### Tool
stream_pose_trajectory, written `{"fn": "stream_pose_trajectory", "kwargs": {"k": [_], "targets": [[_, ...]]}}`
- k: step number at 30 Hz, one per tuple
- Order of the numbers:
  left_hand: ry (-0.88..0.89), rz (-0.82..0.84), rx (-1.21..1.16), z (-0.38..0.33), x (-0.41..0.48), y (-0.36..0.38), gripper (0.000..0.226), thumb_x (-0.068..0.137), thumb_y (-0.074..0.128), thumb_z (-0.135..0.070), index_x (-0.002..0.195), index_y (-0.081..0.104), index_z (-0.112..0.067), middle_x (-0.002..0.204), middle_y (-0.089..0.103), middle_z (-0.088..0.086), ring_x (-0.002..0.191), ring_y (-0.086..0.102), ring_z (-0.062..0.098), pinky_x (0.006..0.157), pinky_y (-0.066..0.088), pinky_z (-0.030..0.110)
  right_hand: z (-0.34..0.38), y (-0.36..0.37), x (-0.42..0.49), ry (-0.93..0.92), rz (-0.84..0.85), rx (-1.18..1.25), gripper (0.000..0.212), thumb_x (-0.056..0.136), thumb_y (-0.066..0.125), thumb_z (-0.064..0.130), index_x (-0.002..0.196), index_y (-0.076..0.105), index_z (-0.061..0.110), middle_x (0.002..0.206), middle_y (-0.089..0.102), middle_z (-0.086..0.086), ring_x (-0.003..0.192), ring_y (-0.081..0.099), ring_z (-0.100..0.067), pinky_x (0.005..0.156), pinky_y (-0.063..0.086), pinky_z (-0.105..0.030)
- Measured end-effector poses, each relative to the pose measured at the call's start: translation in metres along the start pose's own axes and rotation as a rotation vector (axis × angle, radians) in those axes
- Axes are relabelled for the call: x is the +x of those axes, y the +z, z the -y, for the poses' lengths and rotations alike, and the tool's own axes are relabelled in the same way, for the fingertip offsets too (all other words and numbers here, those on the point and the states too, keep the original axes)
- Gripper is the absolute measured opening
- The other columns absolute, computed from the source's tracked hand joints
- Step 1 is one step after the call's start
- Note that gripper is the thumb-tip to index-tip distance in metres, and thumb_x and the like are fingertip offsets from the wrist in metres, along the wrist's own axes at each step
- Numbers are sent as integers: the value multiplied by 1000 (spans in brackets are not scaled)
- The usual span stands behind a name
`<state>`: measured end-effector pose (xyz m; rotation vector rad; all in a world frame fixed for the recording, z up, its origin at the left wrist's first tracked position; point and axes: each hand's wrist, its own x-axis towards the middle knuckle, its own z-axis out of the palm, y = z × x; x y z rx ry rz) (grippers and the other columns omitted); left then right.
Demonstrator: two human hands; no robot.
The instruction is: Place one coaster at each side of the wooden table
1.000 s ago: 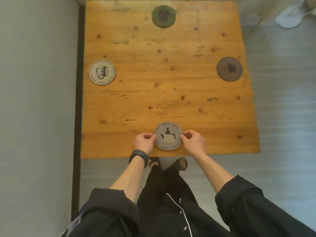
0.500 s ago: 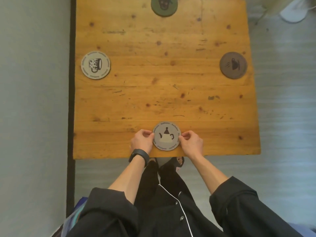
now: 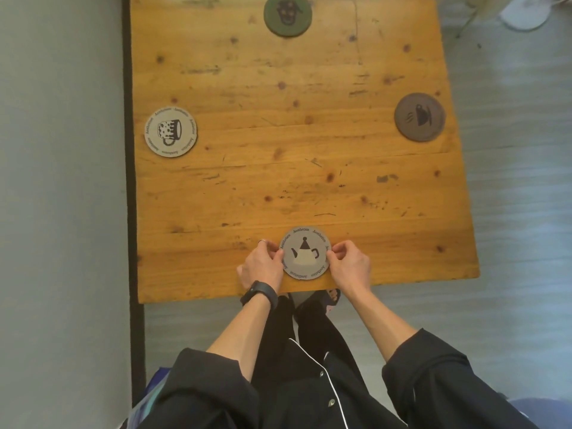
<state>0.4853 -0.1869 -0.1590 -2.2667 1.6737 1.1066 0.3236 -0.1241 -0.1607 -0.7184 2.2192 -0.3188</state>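
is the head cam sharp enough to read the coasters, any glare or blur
Head view: the teapot coaster between the left hand and right hand is sharp, its rim lettering readable; the mug coaster slightly softer; the green coaster blurred and cut by the top edge; soft sheen on the wooden table, no harsh glare.

One camera only, worn on the head, looking steeply down and forward from standing height. It faces the table (image 3: 294,150) from its near edge, which crosses the lower middle of the frame; the far edge is cut off at the top. Wide-angle lens; floor (image 3: 510,212) shows at right, wall (image 3: 62,181) at left.
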Motion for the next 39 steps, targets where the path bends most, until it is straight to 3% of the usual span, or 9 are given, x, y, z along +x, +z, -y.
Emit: {"fn": "stream_pose_trajectory", "kwargs": {"k": [4,10,15,19,24,29,34,37,39], "targets": [[303,-136,303,10,0,9,26,94,55,-41,119,60,-40,106,61,-7,96,55,18,81,37,34,-6,6,-6,-258,-63,-120,14,100,53,24,110,58,15,99,57,-3,77,60,-20,65,54,-33],[439,-131,480,11,6,-5,24,92,57,-44,114,62,-39,108,59,-3,95,53,19,79,34,34,-9,3,-4,-417,18,-323,26,100,51,22,126,54,20,104,55,-5,84,60,-21,66,55,-33],[496,-64,479,-9,25,-21,23,90,55,-46,108,62,-35,121,53,-3,111,48,18,91,36,33,6,-14,17,-398,65,-404,21,97,51,38,112,62,29,99,51,3,92,56,-16,72,54,-33],[426,-119,414,-38,59,-38,51,93,47,-50,141,43,-32,152,36,5,139,31,24,113,29,42,43,-30,53,-410,6,-388,36,95,54,44,127,58,27,126,54,-1,117,47,-17,89,47,-31],[406,-96,438,-51,106,-36,74,91,22,-71,151,-12,-43,159,-28,-2,148,-20,22,115,-12,51,65,-29,93,-421,-34,-539,68,98,31,58,158,8,34,167,-5,-1,153,-8,-23,122,5,-50],[382,-128,421,-34,124,-20,76,85,11,-81,144,-26,-51,154,-40,-7,143,-33,16,115,-20,51,46,-17,108,-459,11,-620,71,96,11,67,153,-21,39,160,-33,4,147,-30,-18,121,-6,-53],[387,-111,428,-35,126,-20,77,83,12,-82,144,-23,-52,154,-39,-9,144,-32,16,116,-17,53,69,-46,105,-443,126,-557,71,95,37,64,157,11,39,167,0,3,154,1,-20,122,12,-49],[378,-85,460,-37,125,-25,78,83,13,-82,145,-23,-51,154,-40,-8,143,-34,17,116,-15,55,116,-106,87,-419,189,-54,52,97,50,52,142,48,28,146,52,6,133,49,-12,104,45,-29],[380,-63,454,-38,124,-27,78,83,13,-82,145,-23,-51,153,-40,-8,142,-34,17,116,-15,55,147,-161,56,-513,76,250,40,98,52,44,133,58,27,128,63,14,115,60,-1,86,53,-15]]}}
